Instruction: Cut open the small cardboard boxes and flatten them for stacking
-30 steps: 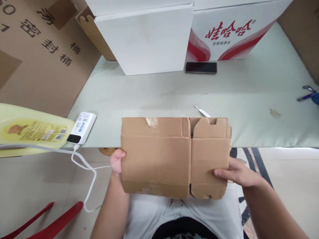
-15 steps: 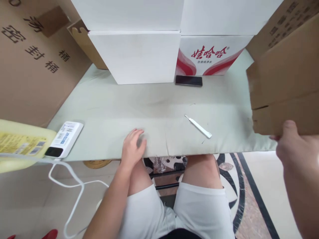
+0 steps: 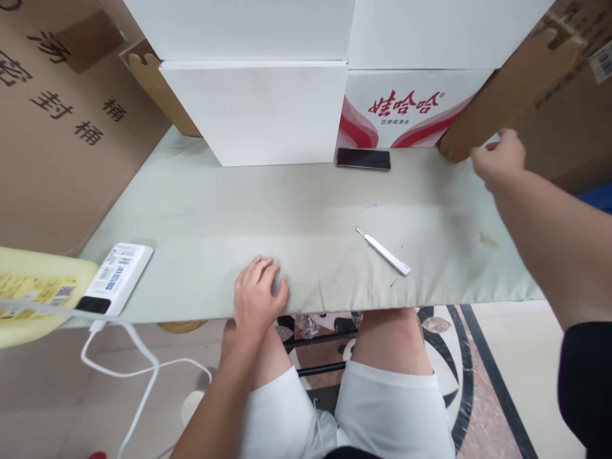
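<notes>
My left hand (image 3: 258, 296) lies flat and open on the near edge of the pale green table cover (image 3: 268, 217), holding nothing. My right hand (image 3: 500, 159) is stretched out to the far right, its fingers closed on the lower edge of a flattened brown cardboard box (image 3: 511, 89) that leans upright against the boxes at the right. A thin white knife (image 3: 383, 251) rests on the cover between my hands, nearer the front edge.
White boxes (image 3: 258, 108) and a red-and-white printed carton (image 3: 406, 105) stand along the back, with a black phone (image 3: 363, 159) in front of them. A large brown carton (image 3: 62, 127) stands at left. A white power bank (image 3: 117, 277) with cable and a yellow jug (image 3: 33, 290) sit front left.
The flattened box went from both hands in front of me to the right, then to the far right corner in my right hand alone. My left hand dropped onto the table edge.
</notes>
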Demonstrator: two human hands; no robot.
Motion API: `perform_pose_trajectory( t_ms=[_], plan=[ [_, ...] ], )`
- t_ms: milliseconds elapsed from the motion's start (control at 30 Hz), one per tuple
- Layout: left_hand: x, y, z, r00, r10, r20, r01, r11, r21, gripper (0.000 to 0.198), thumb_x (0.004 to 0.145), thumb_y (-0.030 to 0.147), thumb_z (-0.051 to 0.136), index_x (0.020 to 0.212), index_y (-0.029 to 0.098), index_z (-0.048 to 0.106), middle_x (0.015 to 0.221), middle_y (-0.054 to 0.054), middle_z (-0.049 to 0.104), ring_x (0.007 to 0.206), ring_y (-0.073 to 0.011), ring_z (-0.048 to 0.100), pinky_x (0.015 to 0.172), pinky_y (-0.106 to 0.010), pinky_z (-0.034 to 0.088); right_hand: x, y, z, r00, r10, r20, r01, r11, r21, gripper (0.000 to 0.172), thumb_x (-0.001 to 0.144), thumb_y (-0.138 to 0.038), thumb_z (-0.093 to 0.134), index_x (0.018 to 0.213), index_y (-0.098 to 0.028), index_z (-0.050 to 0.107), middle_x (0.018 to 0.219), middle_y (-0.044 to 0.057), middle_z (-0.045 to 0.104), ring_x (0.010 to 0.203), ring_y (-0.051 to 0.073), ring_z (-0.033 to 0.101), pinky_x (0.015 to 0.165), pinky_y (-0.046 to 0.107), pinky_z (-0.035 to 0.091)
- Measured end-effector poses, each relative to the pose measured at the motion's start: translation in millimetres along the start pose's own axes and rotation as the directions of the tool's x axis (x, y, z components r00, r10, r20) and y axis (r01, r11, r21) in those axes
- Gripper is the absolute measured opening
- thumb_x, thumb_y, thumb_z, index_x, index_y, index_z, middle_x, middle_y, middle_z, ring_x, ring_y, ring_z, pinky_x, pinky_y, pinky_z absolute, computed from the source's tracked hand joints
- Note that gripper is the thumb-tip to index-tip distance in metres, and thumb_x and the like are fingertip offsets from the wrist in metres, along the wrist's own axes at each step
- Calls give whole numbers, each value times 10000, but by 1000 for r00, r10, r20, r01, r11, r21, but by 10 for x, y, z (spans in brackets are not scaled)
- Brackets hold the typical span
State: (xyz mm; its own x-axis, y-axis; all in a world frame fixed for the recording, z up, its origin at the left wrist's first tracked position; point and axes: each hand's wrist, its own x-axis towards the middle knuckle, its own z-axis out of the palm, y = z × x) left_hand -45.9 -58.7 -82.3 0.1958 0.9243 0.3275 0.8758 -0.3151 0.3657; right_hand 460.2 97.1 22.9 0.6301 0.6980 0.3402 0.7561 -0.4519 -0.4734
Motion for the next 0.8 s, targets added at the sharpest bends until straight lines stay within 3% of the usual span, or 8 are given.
perform_pose_trajectory(
  t_ms=[67, 233, 267, 367, 433, 500, 667, 800],
  plan=[
    [-3, 5, 5, 1000, -8, -3, 8, 1000, 9, 297, 916, 324, 553, 1085, 174, 746, 1243, -160, 741, 1330, -373, 614, 1100, -510, 456, -228, -84, 78, 991, -5, 136, 0, 999, 34, 637, 886, -258, 577, 1408, 99, 498, 1334, 332, 609, 1322, 361, 590, 990, 440, 441],
    [-4, 19, 17, 1000, 12, -11, -11, 999, 44, 293, 914, 307, 560, 1092, 170, 750, 1228, -156, 748, 1317, -367, 626, 1085, -505, 477, -1162, -458, 331, 921, -296, 253, 256, 950, 181, 496, 863, -170, 607, 1352, -91, 598, 1407, 203, 612, 1367, 297, 558, 1160, 423, 414],
    [-5, 27, 18, 1000, 20, -16, -19, 999, 50, 296, 917, 304, 558, 1091, 163, 751, 1223, -158, 749, 1313, -367, 629, 1083, -506, 483, -1381, -579, 400, 884, -383, 269, 326, 916, 231, 459, 857, -184, 618, 1314, -145, 619, 1398, 163, 626, 1359, 288, 563, 1183, 439, 407],
    [-17, 58, 7, 1000, 15, -12, -14, 999, 39, 293, 919, 294, 554, 1090, 164, 753, 1220, -150, 752, 1314, -364, 630, 1085, -510, 495, -2044, -1016, 611, 659, -689, 304, 554, 717, 423, 423, 909, -263, 557, 1322, -184, 606, 1430, 168, 602, 1348, 316, 569, 1164, 521, 437],
    [-29, 63, -22, 1000, -18, 4, 18, 1000, -12, 286, 910, 282, 561, 1094, 175, 752, 1238, -142, 749, 1332, -361, 620, 1108, -521, 486, -2428, -1298, 731, 546, -754, 365, 612, 657, 440, 427, 946, -296, 515, 1343, -171, 608, 1483, 178, 569, 1357, 323, 562, 1160, 515, 443],
    [-24, 35, -79, 997, -65, 32, 69, 989, -133, 266, 890, 270, 572, 1065, 189, 755, 1236, -131, 755, 1341, -355, 615, 1131, -532, 471, -2709, -1497, 818, 477, -767, 429, 660, 635, 402, 429, 974, -300, 480, 1354, -156, 618, 1515, 174, 551, 1388, 332, 535, 1176, 506, 424],
    [325, -248, -308, 937, -337, 96, 328, 749, -575, 189, 814, 291, 611, 925, 216, 744, 995, -70, 798, 974, -262, 754, 920, -417, 591, -2939, -1590, 907, 447, -755, 480, 728, 619, 295, 435, 1007, -327, 455, 1381, -177, 620, 1539, 124, 549, 1482, 336, 437, 1236, 521, 330],
    [1204, -649, -453, 874, -484, -43, 358, 700, -618, 159, 848, 266, 557, 922, 203, 683, 1001, -61, 771, 993, -221, 728, 920, -358, 565, -2937, -1560, 904, 455, -742, 492, 732, 627, 268, 427, 1008, -332, 455, 1374, -192, 625, 1538, 105, 554, 1481, 329, 440, 1230, 516, 329]
  ],
)
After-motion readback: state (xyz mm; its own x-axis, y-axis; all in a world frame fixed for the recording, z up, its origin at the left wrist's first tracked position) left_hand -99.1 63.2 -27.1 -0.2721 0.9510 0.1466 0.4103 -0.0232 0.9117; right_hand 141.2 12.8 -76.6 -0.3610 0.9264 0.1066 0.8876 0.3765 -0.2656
